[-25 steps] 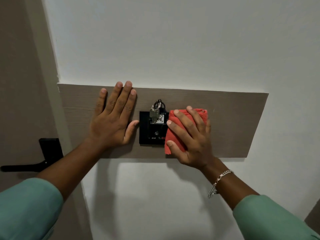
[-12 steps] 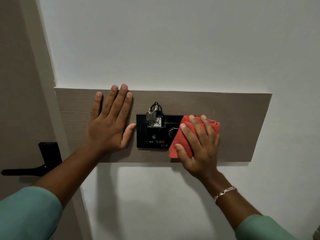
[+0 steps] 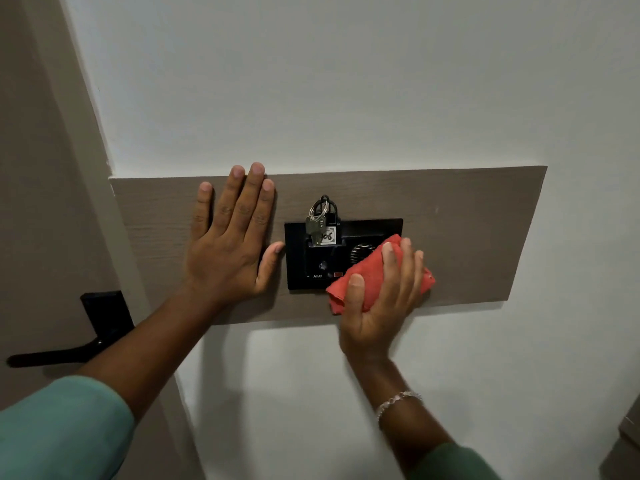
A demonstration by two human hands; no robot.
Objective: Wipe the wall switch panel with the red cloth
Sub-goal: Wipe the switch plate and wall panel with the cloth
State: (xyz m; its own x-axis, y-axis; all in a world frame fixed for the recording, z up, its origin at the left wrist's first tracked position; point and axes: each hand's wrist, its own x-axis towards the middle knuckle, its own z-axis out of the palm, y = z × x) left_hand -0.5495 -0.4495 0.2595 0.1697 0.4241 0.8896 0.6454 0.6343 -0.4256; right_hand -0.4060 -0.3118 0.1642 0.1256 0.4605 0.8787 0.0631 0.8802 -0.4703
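Note:
The black wall switch panel [image 3: 301, 268] is set in a brown wooden board [image 3: 467, 230] on a white wall. A bunch of keys with a numbered tag [image 3: 320, 226] hangs in a slot at the panel's top. My right hand [image 3: 384, 299] grips the folded red cloth [image 3: 363, 275] and presses it on the panel's lower right corner, hiding that part. My left hand [image 3: 232, 244] lies flat on the board just left of the panel, fingers spread, thumb touching the panel's edge.
A black door handle [image 3: 69, 348] with its plate sticks out of the brown door at the lower left. White wall surrounds the board above, below and to the right. A brown edge shows at the bottom right corner.
My right hand has slid the red cloth from the panel's middle to its lower right corner, uncovering the round knob. My left hand has stayed flat on the board.

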